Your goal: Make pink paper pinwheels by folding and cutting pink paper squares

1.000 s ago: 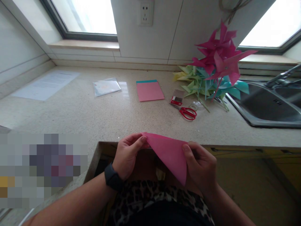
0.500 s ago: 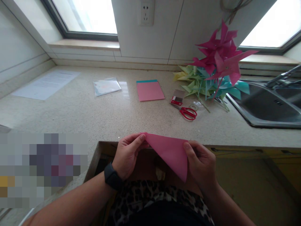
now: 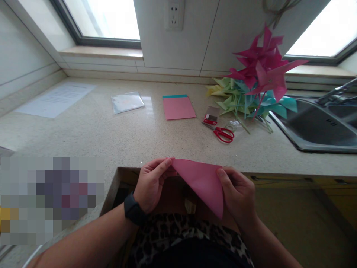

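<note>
A pink sheet of paper (image 3: 202, 180), folded into a triangle, is stretched between my two hands at the counter's front edge. My left hand (image 3: 152, 182) pinches its left corner between thumb and fingers. At the upper right corner, my right hand (image 3: 237, 191) grips it with the thumb on top and the fingers curled behind. One point of the triangle hangs down beside my right hand. Beyond my hands on the counter lies a stack of square paper (image 3: 179, 108), pink on top with a blue edge showing. Red-handled scissors (image 3: 223, 134) lie to its right.
Several paper pinwheels (image 3: 262, 74) in pink, yellow, green and blue lie beside the sink (image 3: 323, 124). Near the scissors are a small red box (image 3: 210, 118) and a roll of clear tape (image 3: 231, 126). Further left rest a clear plastic packet (image 3: 127, 102) and a printed sheet (image 3: 57, 98).
The pink paper bows slightly more between my hands, and its lower point has shifted a little down and right. Both hands keep their grip. The view has moved slightly.
</note>
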Demonstrator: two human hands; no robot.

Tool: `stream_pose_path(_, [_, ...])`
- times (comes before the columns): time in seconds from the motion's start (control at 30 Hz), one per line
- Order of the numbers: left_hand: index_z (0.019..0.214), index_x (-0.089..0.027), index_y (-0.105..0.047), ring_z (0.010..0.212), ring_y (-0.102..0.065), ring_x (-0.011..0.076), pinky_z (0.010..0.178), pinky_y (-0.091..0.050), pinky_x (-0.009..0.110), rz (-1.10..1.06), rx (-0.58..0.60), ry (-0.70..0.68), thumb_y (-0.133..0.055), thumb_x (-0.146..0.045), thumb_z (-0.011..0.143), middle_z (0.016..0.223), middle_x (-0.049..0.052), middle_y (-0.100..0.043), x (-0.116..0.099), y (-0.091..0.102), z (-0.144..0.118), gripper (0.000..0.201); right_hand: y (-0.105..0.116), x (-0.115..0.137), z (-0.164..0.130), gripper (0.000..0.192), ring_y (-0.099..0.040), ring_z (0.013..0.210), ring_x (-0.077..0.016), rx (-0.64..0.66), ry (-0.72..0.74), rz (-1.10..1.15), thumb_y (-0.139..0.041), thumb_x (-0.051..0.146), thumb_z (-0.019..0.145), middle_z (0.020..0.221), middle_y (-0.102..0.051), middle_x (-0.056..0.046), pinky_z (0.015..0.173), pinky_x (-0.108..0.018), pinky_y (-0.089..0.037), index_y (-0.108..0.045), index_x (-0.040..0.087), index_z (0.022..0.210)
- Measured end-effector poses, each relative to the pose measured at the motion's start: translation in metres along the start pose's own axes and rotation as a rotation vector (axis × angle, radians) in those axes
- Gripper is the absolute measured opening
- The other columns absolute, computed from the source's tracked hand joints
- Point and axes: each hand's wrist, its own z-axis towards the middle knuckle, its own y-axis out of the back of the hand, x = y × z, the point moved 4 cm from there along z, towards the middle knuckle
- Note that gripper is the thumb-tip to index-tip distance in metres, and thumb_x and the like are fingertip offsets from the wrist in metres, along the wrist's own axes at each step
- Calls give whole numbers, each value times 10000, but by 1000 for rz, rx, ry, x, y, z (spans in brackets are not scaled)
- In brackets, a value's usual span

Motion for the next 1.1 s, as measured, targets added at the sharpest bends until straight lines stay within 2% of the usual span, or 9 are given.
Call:
stream_pose_path(0.6, [821,-140,-793,700,-695,121,638,-589,210,50,-52,-24,-834,-271,770,784,43,-768,-3,2,1,147,0,-6,-4,239,-509,592,-122,34,3,24,-627,327,938,647,-578,24,553,-237,-413,-666,200,739])
stream_pose_path(1.1, [733,-162,-761,614,-629,74,591,-517,160,11,-98,-38,-833,-215,730,705,-3,-729,-7,2,1,90,-6,2,-3,261,-511,558,-125,66,28,40,-619,322,928,613,-571,23,523,-234,-418,-658,199,701])
